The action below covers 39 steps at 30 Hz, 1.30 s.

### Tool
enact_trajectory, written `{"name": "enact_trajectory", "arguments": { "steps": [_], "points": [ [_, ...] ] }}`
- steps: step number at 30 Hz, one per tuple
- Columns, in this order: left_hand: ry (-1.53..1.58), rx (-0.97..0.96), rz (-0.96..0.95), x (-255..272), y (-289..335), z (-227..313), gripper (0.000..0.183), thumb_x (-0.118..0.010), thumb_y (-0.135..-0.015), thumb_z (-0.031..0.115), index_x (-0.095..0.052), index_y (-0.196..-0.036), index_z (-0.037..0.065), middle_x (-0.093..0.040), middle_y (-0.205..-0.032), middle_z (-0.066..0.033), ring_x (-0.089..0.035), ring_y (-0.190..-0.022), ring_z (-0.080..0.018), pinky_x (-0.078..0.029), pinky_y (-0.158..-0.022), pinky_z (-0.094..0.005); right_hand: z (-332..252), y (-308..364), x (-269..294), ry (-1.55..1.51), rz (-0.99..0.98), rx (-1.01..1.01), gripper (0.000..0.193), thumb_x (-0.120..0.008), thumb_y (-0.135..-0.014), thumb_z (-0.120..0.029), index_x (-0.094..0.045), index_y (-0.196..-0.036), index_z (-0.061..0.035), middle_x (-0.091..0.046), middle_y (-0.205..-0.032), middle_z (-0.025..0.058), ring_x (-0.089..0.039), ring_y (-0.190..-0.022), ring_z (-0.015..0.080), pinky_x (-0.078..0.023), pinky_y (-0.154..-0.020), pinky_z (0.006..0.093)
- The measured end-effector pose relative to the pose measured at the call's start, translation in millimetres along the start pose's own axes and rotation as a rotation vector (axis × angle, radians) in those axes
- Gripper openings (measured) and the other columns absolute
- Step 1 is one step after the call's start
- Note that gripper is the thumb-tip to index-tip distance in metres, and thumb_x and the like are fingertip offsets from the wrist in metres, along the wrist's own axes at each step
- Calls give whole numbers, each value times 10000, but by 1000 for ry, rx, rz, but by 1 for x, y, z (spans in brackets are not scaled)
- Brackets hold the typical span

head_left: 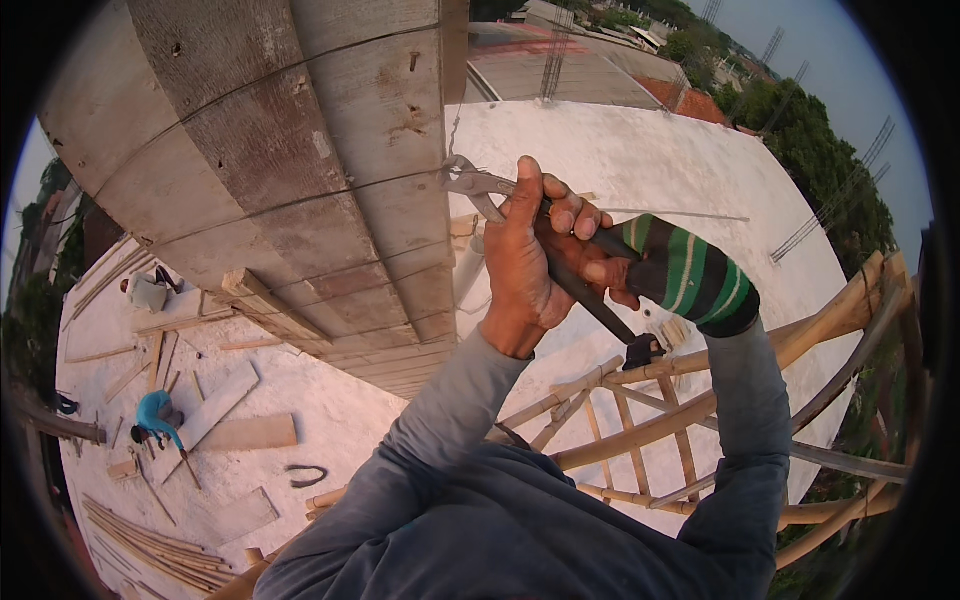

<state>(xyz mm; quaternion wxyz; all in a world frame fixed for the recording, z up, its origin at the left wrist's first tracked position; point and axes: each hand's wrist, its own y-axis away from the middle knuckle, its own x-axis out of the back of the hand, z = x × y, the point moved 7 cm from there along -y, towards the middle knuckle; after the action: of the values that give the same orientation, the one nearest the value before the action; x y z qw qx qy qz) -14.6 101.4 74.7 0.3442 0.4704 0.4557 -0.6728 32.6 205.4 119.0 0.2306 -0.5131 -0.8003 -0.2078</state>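
A pair of metal end-cutting pincers (485, 184) has its jaws at the right edge of a tall board-clad column (390, 220). The jaws meet a thin wire (455, 125) that wraps the boards; whether they bite it is too small to tell. My left hand (522, 255) is bare and closed around the pincers' handles, its thumb pointing up. Closed on the handles from the right is my right hand (590, 235), in a green-and-black striped knit covering (695, 275) with bare fingers showing. One dark handle sticks out below both hands.
Bamboo scaffold poles (640, 435) surround me at lower right, with a dark shoe (643, 350) on one. A wooden block (255, 292) juts from the column. Far below on a pale floor, a person in blue (158, 415) bends near planks (255, 432); another person (147, 292) is farther off.
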Motion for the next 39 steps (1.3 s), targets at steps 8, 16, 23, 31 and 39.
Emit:
{"name": "enact_trajectory", "arguments": {
  "steps": [8,16,23,31,39],
  "points": [
    [-217,-114,304,4,4,1,351,-635,-1035,368,-542,-884,65,-449,-661,-2,-502,-627,-177,-511,-648,-380,-21,34,-45,996,750,108,633,-772,-774,-116,-508,-1321,61,-672,-1097,195,-662,-929,367,-534,-814,449],
    [-668,-106,422,45,13,23,375,-657,-1019,308,-547,-770,50,-432,-617,8,-443,-549,-144,-435,-534,-326,50,-11,-95,481,868,85,465,-758,-848,-188,-551,-1179,67,-705,-1019,257,-705,-824,425,-560,-698,445],
    [-858,-109,346,58,19,41,364,-664,-1012,297,-552,-763,56,-432,-611,22,-423,-547,-114,-393,-521,-310,66,-35,-132,333,961,260,502,-754,-847,-209,-562,-1213,75,-672,-925,252,-677,-783,443,-535,-661,464],
    [-806,-58,36,42,27,33,400,-716,-978,393,-614,-1079,21,-655,-876,-48,-614,-809,-131,-497,-714,-283,48,-12,-63,277,439,137,277,-702,-841,-72,-612,-1086,20,-676,-866,225,-673,-756,402,-541,-657,458],
    [-605,53,-107,52,28,16,683,-640,-990,525,-462,-1438,42,-606,-1341,-144,-573,-1268,-247,-417,-1116,-423,25,-2,-28,341,235,-31,275,-758,-879,-184,-662,-1080,-23,-666,-867,142,-636,-789,294,-523,-749,391]
  ]
}}
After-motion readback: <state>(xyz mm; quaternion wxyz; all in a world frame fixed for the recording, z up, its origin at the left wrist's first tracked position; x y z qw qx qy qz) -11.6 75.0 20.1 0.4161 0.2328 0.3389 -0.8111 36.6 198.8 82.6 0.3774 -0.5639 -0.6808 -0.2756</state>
